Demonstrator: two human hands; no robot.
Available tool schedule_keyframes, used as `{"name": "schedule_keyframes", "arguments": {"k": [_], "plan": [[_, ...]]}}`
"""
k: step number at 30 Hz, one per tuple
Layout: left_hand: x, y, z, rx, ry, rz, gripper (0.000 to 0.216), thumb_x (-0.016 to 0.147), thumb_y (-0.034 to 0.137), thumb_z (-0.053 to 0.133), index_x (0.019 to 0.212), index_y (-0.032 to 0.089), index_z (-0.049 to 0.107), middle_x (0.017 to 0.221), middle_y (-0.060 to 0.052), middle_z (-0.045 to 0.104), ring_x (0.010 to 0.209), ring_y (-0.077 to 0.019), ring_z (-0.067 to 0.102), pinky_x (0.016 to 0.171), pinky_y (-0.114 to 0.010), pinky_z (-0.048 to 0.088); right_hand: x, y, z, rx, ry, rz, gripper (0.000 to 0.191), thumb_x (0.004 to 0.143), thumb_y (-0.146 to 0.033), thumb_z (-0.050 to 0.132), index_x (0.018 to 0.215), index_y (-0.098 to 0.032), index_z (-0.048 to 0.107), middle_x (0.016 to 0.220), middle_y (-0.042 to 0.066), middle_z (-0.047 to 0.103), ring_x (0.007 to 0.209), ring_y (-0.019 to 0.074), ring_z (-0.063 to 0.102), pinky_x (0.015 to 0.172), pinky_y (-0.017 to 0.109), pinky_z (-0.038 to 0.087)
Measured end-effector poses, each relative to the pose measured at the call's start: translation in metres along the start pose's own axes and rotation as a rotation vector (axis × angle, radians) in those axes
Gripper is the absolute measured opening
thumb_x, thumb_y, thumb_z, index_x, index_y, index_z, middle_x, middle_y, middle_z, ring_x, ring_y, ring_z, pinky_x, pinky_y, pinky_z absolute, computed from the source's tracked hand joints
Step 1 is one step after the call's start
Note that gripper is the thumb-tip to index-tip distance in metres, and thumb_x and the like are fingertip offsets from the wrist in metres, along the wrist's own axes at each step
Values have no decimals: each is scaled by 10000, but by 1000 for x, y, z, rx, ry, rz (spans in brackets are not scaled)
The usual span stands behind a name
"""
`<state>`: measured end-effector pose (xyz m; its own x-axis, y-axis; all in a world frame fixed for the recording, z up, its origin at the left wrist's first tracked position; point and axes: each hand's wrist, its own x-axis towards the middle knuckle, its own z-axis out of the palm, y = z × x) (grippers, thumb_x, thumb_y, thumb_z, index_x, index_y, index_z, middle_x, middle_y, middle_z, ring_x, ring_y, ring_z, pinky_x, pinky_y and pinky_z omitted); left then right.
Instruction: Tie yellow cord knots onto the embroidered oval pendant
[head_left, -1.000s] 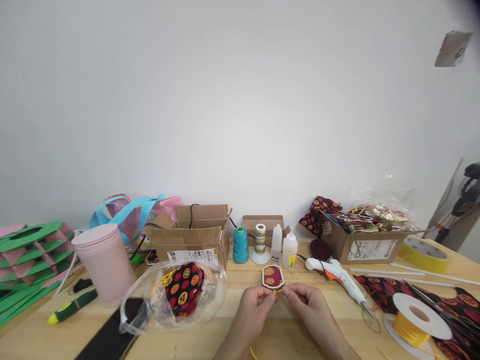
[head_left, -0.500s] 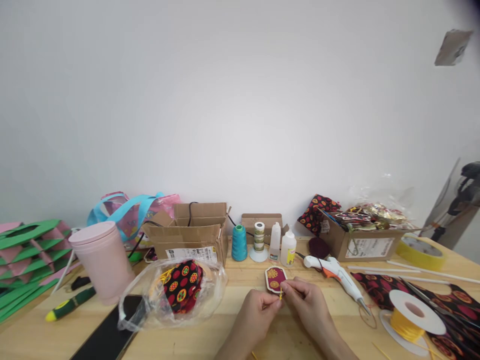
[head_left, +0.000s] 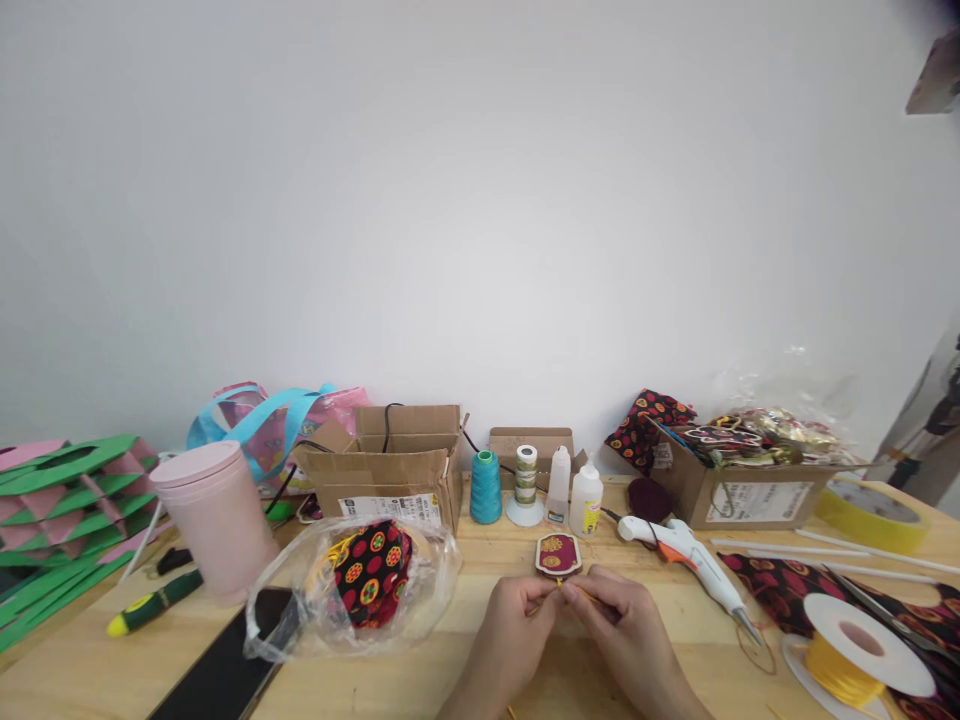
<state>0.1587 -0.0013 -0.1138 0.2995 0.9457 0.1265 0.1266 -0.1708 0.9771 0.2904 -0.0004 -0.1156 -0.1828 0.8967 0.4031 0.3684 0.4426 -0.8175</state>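
A small maroon ornament with a pale border and gold pattern [head_left: 559,554] lies just beyond my fingertips. Yellow cord [head_left: 559,583] comes off its near edge. My left hand [head_left: 517,622] pinches the cord between thumb and forefinger. Close beside it, my right hand [head_left: 616,615] pinches the cord too, the two thumbs nearly touching. Fingers hide most of the cord, so I cannot make out whether it is knotted. To the right stands a spool of yellow cord [head_left: 862,640].
Behind the ornament stand a teal thread cone [head_left: 486,488] and two glue bottles, one with a yellow label [head_left: 586,502]. A white glue gun [head_left: 694,560] lies right. Left are a plastic bag with patterned fabric [head_left: 371,580], a black phone [head_left: 225,660] and a pink tumbler [head_left: 217,520].
My hands have come closer together at the cord. The ornament has turned from tilted to nearly straight, its cord end now facing me. The whole view has shifted slightly.
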Motion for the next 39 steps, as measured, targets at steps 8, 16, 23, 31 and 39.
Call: {"name": "schedule_keyframes", "arguments": {"k": [8, 16, 23, 31, 39], "plan": [[0, -8, 0, 121, 54, -14, 335, 740, 331, 432, 605, 112, 647, 456, 38, 438, 481, -99, 358, 462, -205, 266, 1, 6, 0, 20, 65, 94, 287, 738, -365, 467, 698, -158, 662, 547, 5, 523, 537, 137, 452, 482, 208, 348], [1, -13, -3, 6, 167, -107, 235, 663, 301, 518, 656, 96, 632, 564, -3, 537, 568, -125, 443, 534, -214, 336, 0, 11, 1, 49, 41, 133, 297, 721, -381, 484, 764, -152, 667, 604, 30, 599, 579, 165, 516, 523, 237, 397], [4, -15, -5, -92, 215, -189, 238, 639, 328, 534, 592, 109, 614, 437, 64, 398, 419, -65, 288, 433, -195, 239, 2, 9, 1, 104, 50, 156, 277, 707, -384, 505, 775, -168, 665, 654, 38, 626, 645, 194, 546, 580, 261, 429], [4, -19, -6, -104, 238, -160, 301, 662, 395, 501, 566, 119, 575, 387, 92, 287, 381, -55, 222, 406, -197, 188, -1, 1, 2, -143, -23, 29, 301, 741, -365, 455, 587, -184, 640, 479, -20, 415, 483, 122, 405, 444, 208, 305], [5, -15, -8, -157, 208, -219, 289, 664, 408, 495, 554, 142, 520, 339, 112, 239, 337, -47, 178, 381, -201, 134, -5, 3, 7, -264, -111, -97, 313, 775, -307, 415, 546, -188, 592, 507, -25, 404, 478, 104, 404, 453, 206, 282]]}}
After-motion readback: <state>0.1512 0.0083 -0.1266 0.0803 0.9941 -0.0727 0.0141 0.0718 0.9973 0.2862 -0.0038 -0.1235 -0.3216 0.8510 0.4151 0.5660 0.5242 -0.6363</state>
